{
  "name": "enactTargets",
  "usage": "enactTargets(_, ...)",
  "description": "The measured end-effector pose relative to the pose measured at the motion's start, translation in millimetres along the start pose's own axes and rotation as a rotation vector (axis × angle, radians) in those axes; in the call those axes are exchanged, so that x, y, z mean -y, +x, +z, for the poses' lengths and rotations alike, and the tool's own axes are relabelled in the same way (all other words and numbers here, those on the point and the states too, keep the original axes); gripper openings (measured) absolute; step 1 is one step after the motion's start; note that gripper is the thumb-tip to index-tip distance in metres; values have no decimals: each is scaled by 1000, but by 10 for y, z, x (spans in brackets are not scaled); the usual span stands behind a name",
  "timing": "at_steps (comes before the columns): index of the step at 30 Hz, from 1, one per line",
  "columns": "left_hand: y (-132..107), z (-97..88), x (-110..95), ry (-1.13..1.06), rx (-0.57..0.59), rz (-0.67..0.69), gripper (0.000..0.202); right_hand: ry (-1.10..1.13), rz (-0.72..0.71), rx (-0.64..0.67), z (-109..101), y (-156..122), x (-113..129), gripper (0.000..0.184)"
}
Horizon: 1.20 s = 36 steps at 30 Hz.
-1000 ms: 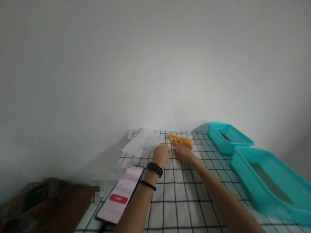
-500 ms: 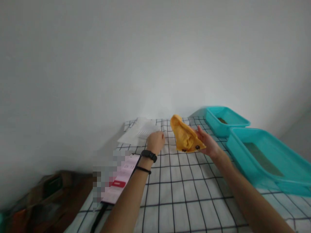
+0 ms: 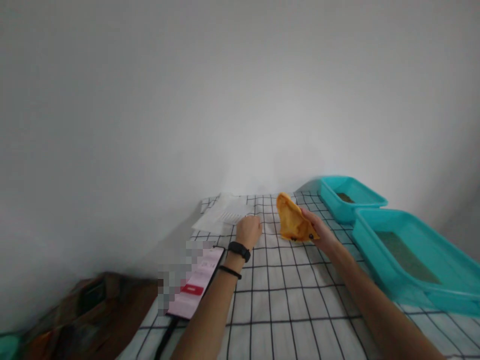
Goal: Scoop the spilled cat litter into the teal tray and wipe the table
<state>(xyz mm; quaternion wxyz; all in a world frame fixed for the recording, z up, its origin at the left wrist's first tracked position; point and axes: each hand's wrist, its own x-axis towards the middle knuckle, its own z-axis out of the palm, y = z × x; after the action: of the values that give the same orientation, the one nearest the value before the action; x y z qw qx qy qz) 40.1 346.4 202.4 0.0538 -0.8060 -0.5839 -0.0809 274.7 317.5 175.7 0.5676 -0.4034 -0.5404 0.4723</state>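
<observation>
My right hand (image 3: 320, 232) grips the right side of a yellow cloth piece (image 3: 294, 220), which hangs above the checked cloth. Two dark round spots, like eyes or snaps, sit along its lower edge, and its upper left end sticks up in a fold. My left hand (image 3: 249, 231) is closed in a fist to the left of it, apart from the yellow cloth. Its fingers are mostly turned away, so anything inside them is hidden. Behind the fist lies a clear plastic sheet or bag (image 3: 221, 215) with some print.
A white cloth with black grid lines (image 3: 258, 300) covers the table. Two turquoise trays (image 3: 393, 287) stand at the right, each with something brownish inside. A phone or tablet (image 3: 198, 280) with a pink screen lies at the left. Brown boxes or bags (image 3: 93, 300) sit lower left.
My view has tilted slightly up and left, so everything sits lower and mostly further right. The yellow cloth has turned a little and looks more folded together in my right hand.
</observation>
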Motion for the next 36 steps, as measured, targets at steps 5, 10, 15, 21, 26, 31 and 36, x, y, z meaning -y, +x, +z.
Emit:
enactTargets(5, 1, 25, 3, 4, 11, 24, 23, -776, -313, -47, -67, 72, -207, 57)
enactTargets(10, -1, 50, -9, -11, 16, 31, 24, -1223, -284, 126, 11, -12, -548, 57)
enactTargets(15, -6, 60, -27, -16, 10, 31, 24, -1299, -243, 187, -5, -32, -627, 59)
enactTargets(21, -8, 67, -27, -4, 5, 32, 23, -1379, -226, 232, -47, -24, -622, 61)
enactTargets(26, -12, 68, -28, -14, -2, 33, 23, -1365, -210, 187, -47, 0, -749, 58)
enactTargets(31, -41, 55, -41, -21, -3, 40, 21, -1281, -226, 55, -351, 103, -862, 59)
enactTargets(36, -89, 42, -112, -59, 18, 70, 25, -1176, -284, -117, -725, 386, -738, 47)
